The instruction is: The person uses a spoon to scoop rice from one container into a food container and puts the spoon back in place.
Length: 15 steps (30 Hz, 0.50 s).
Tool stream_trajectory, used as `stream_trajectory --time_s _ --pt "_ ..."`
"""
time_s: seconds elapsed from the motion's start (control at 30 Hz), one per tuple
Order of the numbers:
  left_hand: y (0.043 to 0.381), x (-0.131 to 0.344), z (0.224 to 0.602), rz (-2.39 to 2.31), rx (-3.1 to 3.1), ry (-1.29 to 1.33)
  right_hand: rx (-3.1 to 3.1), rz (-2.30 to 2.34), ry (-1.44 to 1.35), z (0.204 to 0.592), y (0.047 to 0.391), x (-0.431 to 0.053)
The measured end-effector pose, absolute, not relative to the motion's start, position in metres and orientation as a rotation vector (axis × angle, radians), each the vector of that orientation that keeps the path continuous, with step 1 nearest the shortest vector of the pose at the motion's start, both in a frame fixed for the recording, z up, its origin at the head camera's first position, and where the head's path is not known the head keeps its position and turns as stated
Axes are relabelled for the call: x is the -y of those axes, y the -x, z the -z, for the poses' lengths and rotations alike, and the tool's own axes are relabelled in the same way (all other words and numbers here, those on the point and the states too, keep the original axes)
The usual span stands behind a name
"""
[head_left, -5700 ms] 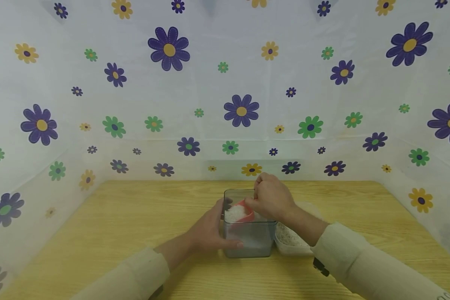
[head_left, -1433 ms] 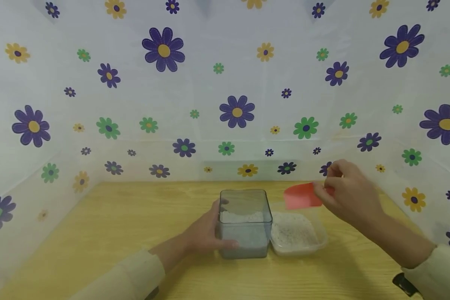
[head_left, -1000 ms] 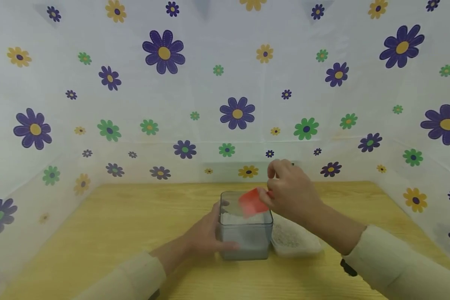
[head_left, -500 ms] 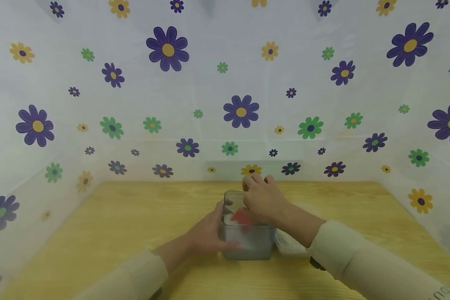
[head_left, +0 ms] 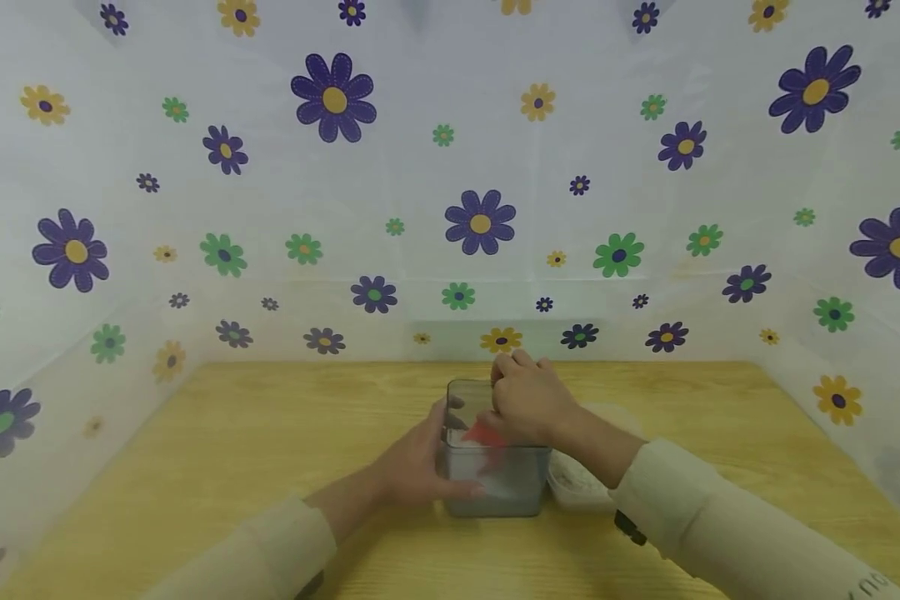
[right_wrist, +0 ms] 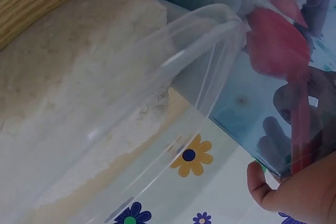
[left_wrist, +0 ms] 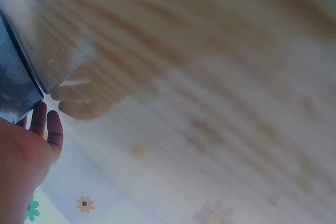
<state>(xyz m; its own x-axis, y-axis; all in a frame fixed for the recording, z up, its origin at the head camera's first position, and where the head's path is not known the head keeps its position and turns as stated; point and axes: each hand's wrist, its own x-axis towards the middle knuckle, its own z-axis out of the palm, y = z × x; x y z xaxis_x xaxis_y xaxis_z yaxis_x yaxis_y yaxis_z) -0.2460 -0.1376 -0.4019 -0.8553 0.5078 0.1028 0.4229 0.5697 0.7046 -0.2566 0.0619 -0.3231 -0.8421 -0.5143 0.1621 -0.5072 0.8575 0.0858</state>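
Observation:
My left hand (head_left: 416, 462) holds a see-through grey square container (head_left: 498, 492) by its left side, thumb along the front. In the left wrist view, the fingertips of the left hand (left_wrist: 23, 153) lie at the container's edge (left_wrist: 16, 77). My right hand (head_left: 532, 400) reaches over the container's rim and grips a red scoop (head_left: 486, 433), whose head is down inside. Through the wall, the right wrist view shows the scoop's bowl (right_wrist: 275, 43) and its handle. White, powdery-looking stuff (head_left: 455, 435) lies in the container, mostly hidden by the hand.
Against the container's right side stands a clear plastic tub (head_left: 581, 502), partly under the right forearm. It holds more of the whitish stuff (right_wrist: 105, 72). Both stand on a wood-grain table (head_left: 270, 433), with a flowered sheet (head_left: 390, 183) rising behind and at the sides.
From above the clear tub, my right hand has carried the red scoop left and down into the grey container. Over the last half second it barely moves. My left hand keeps its hold.

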Motion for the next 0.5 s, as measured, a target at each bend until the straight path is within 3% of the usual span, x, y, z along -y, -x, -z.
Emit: stream_trajectory --time_s 0.5 --pt "0.2475 0.1375 0.4048 -1.094 -2.723 -0.795 2.841 -0.089 -0.844 0.3226 0.2583 -0.0649"
